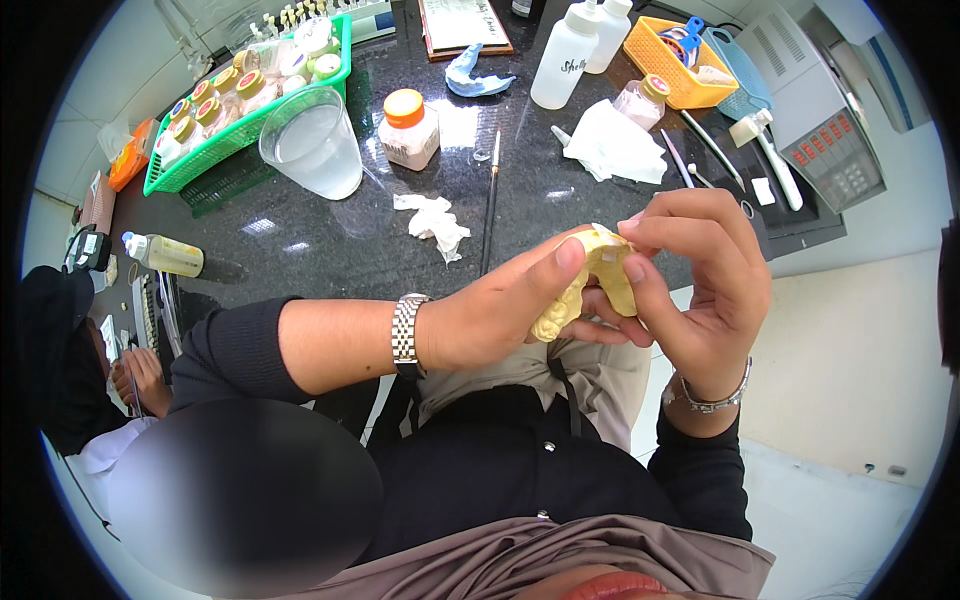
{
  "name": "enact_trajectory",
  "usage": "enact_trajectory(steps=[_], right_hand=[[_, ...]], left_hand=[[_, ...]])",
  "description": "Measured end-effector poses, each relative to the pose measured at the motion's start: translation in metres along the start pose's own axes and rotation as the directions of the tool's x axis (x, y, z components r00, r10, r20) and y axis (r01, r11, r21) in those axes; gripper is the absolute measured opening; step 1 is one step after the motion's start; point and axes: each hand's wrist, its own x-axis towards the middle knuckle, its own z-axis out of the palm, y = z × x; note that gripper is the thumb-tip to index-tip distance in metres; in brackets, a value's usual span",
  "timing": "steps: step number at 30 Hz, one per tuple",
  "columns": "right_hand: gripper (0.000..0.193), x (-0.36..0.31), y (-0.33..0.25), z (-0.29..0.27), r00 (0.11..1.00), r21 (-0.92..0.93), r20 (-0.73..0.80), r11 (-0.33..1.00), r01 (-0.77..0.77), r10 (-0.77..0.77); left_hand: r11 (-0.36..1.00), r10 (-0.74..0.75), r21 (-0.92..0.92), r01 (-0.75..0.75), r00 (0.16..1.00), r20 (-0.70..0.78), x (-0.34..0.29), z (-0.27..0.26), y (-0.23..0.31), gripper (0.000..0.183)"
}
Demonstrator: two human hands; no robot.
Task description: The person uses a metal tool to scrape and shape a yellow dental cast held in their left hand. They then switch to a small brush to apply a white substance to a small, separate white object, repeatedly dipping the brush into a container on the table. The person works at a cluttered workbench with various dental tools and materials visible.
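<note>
A yellow plaster dental cast [617, 285] is held up in front of me, over the near edge of the dark bench. My left hand [500, 312] is closed around it, thumb on top and fingers curled beneath. On the cast's right side, the bent thumb and forefinger of my right hand [708, 290] pinch at its edge. A small whitish patch [603, 233] shows on the upper part of the cast, close to those fingertips. Whether the right fingertips also hold some tiny piece is hidden.
Crumpled tissue [436, 226], a thin brush [492, 190], a clear cup of liquid [318, 150] and an orange-capped jar [409, 135] stand or lie beyond my hands. A green basket [250, 113] holds jars. Hand tools [712, 150] lie right; another person's hand [150, 382] is left.
</note>
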Motion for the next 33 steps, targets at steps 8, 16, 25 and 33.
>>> enact_trajectory(steps=[8, 16, 25, 33], right_hand=[[0.011, -0.003, 0.000, 0.006, 0.998, -0.061, -0.043, 0.997, -0.050, 0.047], [0.009, -0.003, 0.011, 0.009, 0.988, 0.036, -0.092, 0.992, -0.124, 0.127], [0.015, -0.006, 0.041, 0.018, 0.982, 0.132, -0.059, 0.977, -0.168, 0.177], [0.015, -0.010, 0.008, 0.003, 0.991, 0.175, 0.010, 0.976, -0.131, 0.131]], left_hand=[[0.994, -0.069, -0.087, 0.068, 0.998, -0.013, 0.003, -0.001, 0.001, 0.074], [0.974, -0.073, -0.218, 0.064, 0.997, -0.037, 0.005, -0.003, 0.001, 0.070], [0.999, -0.050, -0.005, 0.051, 0.985, 0.166, 0.004, 0.003, -0.003, 0.087], [0.981, -0.063, -0.178, 0.076, 0.995, 0.075, -0.001, -0.004, 0.001, 0.065]])
